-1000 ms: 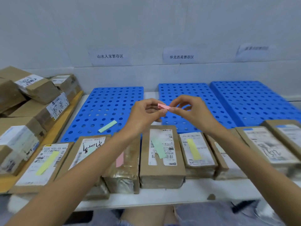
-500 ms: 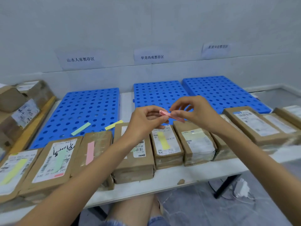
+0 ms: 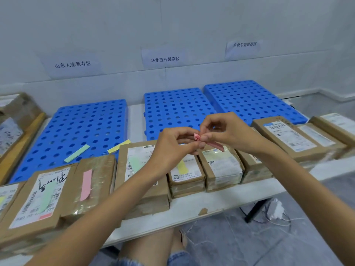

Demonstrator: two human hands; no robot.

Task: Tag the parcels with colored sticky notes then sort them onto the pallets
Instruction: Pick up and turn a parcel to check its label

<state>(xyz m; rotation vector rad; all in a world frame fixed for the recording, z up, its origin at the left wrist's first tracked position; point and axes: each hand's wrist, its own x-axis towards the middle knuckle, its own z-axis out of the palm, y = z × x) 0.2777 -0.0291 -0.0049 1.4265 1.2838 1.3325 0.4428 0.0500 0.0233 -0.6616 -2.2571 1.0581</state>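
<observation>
Two hands meet above the front row of parcels, both pinching a pink sticky note (image 3: 198,136): the left hand (image 3: 172,148) grips its folded end between thumb and curled fingers, and the right hand (image 3: 228,133) pinches the same end from the other side, while the rest of the pink strip trails down to the right below the right fingers. Directly beneath lies a brown parcel (image 3: 221,166) whose white label shows no coloured note. Just left of it, a smaller parcel (image 3: 186,177) carries a yellow note (image 3: 181,167), and the next one (image 3: 138,169), partly hidden by the left wrist, bears a pale green note (image 3: 134,164). Further left, a taped parcel (image 3: 99,169) has a pink note (image 3: 86,185), and the large parcel (image 3: 38,198) beside it a green one (image 3: 46,196). More parcels (image 3: 284,137) line the white table (image 3: 192,212) to the right. Behind the row lie three blue perforated pallets, left (image 3: 76,123), middle (image 3: 176,110) and right (image 3: 249,100). A loose green note (image 3: 76,153) rests on the left pallet, and a loose yellow note (image 3: 119,146) lies at its near right corner. On the wall, a paper sign (image 3: 73,64) hangs above each pallet.
</observation>
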